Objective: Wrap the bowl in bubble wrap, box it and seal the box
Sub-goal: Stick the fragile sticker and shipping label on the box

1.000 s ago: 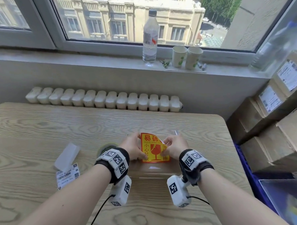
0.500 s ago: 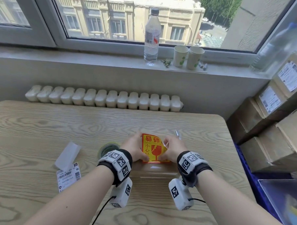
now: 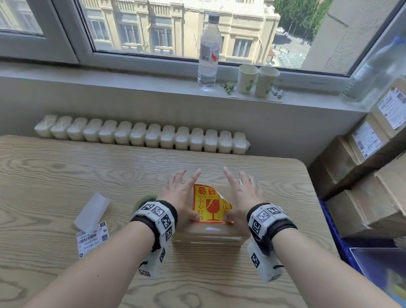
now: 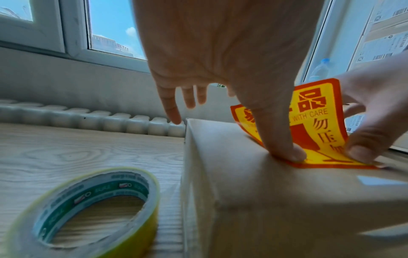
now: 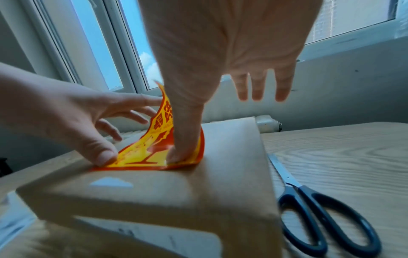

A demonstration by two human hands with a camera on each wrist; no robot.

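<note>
Two hands work one sticker [image 3: 209, 205] onto the top of one closed box [image 3: 208, 233], which sits on the table [image 3: 45, 170]. The left hand [image 3: 181, 194] has its fingers [image 4: 170, 104] spread and straight, its thumb pressing the sticker's near left corner to the cardboard. The right hand [image 3: 241, 197] mirrors it, fingers [image 5: 257, 87] splayed, thumb pinning the near right corner. The sticker's far end curls up off the box. One tape roll [image 4: 88, 211] lies just left of the box; one pair of scissors [image 5: 313, 206] lies just right. One label [image 3: 91, 238] and one paper strip [image 3: 93, 209] lie further left. On the sill: one bottle [image 3: 209, 51], two cups [image 3: 258, 80].
</note>
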